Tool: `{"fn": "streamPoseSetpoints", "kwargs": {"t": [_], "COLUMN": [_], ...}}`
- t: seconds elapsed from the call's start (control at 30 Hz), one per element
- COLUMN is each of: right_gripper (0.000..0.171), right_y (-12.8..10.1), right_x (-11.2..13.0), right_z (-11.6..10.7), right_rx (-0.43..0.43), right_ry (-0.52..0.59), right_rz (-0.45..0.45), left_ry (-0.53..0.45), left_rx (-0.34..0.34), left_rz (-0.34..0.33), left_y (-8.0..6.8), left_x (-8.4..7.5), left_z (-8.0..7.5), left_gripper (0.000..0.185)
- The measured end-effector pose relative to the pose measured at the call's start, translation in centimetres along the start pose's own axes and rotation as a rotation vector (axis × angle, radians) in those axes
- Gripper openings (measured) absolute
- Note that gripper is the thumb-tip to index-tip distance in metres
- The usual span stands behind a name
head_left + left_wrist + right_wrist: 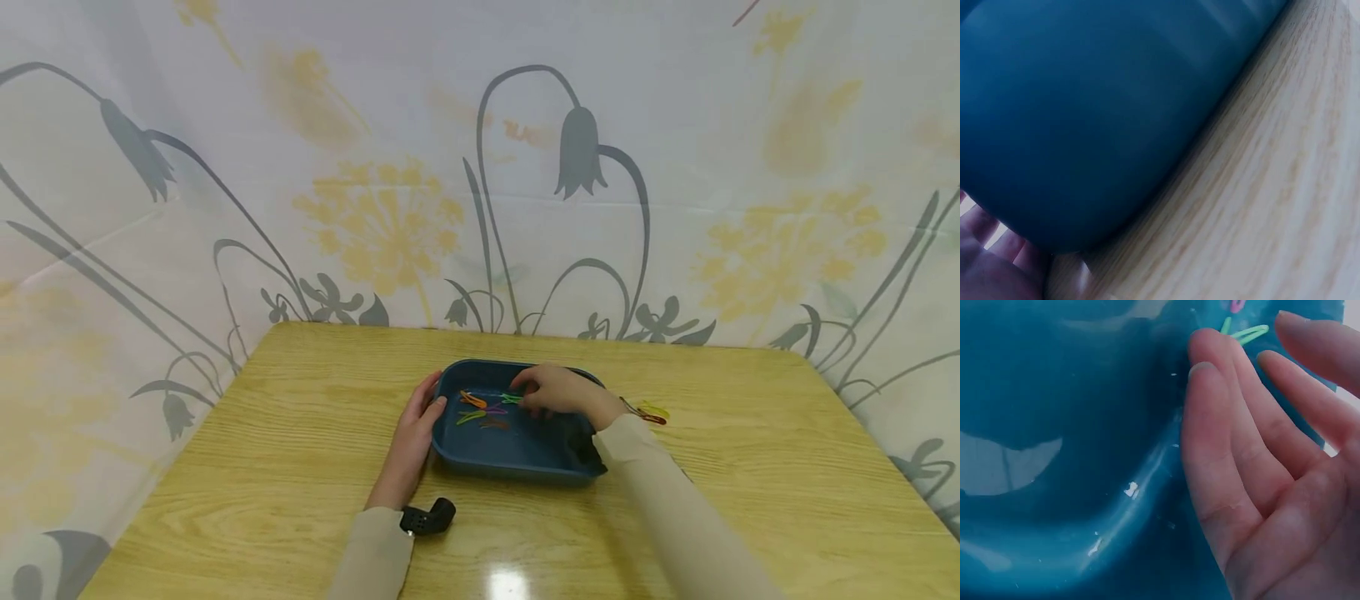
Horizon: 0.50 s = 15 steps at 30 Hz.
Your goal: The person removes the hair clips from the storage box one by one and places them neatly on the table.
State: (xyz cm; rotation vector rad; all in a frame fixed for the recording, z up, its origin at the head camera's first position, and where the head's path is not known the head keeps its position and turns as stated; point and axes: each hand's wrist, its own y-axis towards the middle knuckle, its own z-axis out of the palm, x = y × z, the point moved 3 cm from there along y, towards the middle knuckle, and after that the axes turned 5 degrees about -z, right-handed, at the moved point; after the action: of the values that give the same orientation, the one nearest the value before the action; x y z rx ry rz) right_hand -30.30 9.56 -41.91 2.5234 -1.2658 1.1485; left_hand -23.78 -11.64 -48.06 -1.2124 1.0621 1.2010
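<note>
A dark blue plastic tray rests on the wooden table, with several small V-shaped clips inside: orange, yellow-green, purple, brown and green. My left hand holds the tray's left side, thumb at the rim and fingers along the outer wall. Reaching in over the right side, my right hand has its fingers bent loosely downward beside the green clip. In the right wrist view, the right hand's thumb and fingers stand apart, with the green clip beyond the fingertips.
More clips, including a yellow clip and a dark red one, lie on the table right of the tray, partly behind the right wrist. A black wrist camera sits on the left wrist. A flower-printed cloth hangs behind the table.
</note>
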Motion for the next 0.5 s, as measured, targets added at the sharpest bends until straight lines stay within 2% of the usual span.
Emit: {"fn": "streamPoseSetpoints", "kwargs": {"t": [0.2,0.5], "right_gripper": [0.039,0.040], "right_y": [0.7,1.3], "right_x": [-0.5,-0.7], "right_z": [0.4,0.8], "right_rx": [0.033,0.038], "right_ry": [0.047,0.045], "right_rz": [0.036,0.064], "left_ry": [-0.006,-0.019], "left_rx": [-0.006,-0.006], "left_rz": [0.013,0.014], "left_y": [0.0,0.2], "left_x": [0.0,0.1], "left_z": [0.0,0.1], "left_gripper": [0.046,0.044]}}
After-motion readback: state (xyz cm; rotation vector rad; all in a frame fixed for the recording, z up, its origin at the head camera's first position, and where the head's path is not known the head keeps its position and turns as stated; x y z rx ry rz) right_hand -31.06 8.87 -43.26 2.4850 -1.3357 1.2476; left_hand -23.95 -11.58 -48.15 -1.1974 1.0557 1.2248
